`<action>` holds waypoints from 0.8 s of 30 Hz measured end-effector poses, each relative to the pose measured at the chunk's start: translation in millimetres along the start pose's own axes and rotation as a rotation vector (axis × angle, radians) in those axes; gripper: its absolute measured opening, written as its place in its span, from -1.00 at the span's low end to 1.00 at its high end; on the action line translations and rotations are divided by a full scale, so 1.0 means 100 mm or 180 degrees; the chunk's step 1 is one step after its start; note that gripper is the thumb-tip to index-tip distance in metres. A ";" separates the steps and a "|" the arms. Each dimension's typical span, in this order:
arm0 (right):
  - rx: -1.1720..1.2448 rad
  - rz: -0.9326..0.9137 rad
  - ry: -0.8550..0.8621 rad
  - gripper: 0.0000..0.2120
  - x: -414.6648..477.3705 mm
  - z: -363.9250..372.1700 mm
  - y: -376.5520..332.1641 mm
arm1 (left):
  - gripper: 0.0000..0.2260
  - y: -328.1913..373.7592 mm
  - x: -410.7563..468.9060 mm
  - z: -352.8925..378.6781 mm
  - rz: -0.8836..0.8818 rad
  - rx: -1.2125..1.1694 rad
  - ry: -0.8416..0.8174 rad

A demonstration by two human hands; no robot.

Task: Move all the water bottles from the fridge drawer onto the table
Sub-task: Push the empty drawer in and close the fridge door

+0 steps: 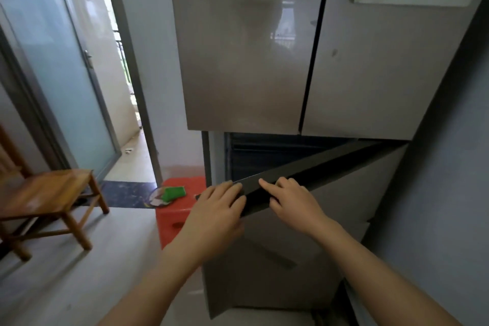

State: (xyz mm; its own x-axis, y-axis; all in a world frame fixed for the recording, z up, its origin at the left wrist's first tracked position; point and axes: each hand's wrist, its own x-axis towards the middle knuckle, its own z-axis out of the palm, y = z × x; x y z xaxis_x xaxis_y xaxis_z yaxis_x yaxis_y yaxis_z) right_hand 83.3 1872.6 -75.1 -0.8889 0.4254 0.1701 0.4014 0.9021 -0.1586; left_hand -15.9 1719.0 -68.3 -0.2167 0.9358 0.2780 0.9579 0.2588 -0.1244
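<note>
A tall grey fridge fills the middle of the view. Its upper drawer stands pulled out on the left side, showing a dark gap behind it. My left hand grips the dark top edge of the drawer front at its left end. My right hand holds the same edge just to the right, fingers curled over it. The inside of the drawer is dark and no water bottles show.
A red plastic stool with a green object on it stands left of the fridge. A wooden stool sits further left. A grey wall closes the right side. An open doorway lies behind.
</note>
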 end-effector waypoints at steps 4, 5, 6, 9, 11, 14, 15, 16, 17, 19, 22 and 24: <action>0.0002 0.0066 0.0102 -0.53 0.34 0.08 -0.03 | -0.53 -0.09 0.18 0.36 0.0034 -0.0075 0.0148; 0.0032 0.0074 0.0050 -0.53 0.39 0.09 0.00 | -0.49 -0.10 0.22 0.43 -0.0053 -0.0095 0.0172; 0.0031 0.0058 0.0048 -0.53 0.43 0.11 0.06 | -0.45 -0.12 0.25 0.52 -0.0158 -0.0117 0.0183; -0.0014 0.0256 0.0395 -0.54 0.52 0.22 0.29 | -0.36 -0.18 0.33 0.69 -0.0456 -0.0201 0.0154; 0.0063 0.0386 0.0948 -0.57 0.56 0.34 0.48 | -0.30 -0.20 0.39 0.76 -0.0659 -0.0251 0.0091; -0.0085 0.0588 0.1180 -0.63 0.62 0.52 0.71 | -0.20 -0.25 0.47 0.88 -0.0744 -0.0287 0.0165; -0.0220 0.0575 0.1075 -0.61 0.65 0.57 0.75 | -0.17 -0.30 0.51 0.92 -0.0737 -0.0272 0.0212; -0.0353 0.0533 0.0949 -0.54 0.68 0.61 0.78 | -0.15 -0.34 0.56 0.95 -0.0744 -0.0266 0.0225; -0.0435 0.0541 0.0817 -0.47 0.72 0.66 0.79 | -0.13 -0.39 0.60 1.00 -0.0782 -0.0237 0.0248; -0.0493 0.0547 0.0675 -0.39 0.82 0.69 0.81 | -0.12 -0.47 0.71 1.00 -0.0946 -0.0259 0.0194; -0.0549 0.0507 0.0652 -0.32 1.01 0.73 0.82 | -0.14 -0.60 0.89 1.01 -0.1117 -0.0299 0.0029; -0.0572 0.0526 0.0593 -0.31 1.12 0.71 0.83 | -0.19 -0.66 1.04 1.05 -0.1256 -0.0311 -0.0110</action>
State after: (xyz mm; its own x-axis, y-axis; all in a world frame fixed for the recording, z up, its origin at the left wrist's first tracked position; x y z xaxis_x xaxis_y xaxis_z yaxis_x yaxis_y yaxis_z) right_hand 1.5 1989.5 -138.1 -0.7592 0.5584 0.3344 0.5845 0.8109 -0.0270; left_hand -121.6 1824.3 -131.4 -0.5757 0.7772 0.2540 0.8130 0.5772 0.0769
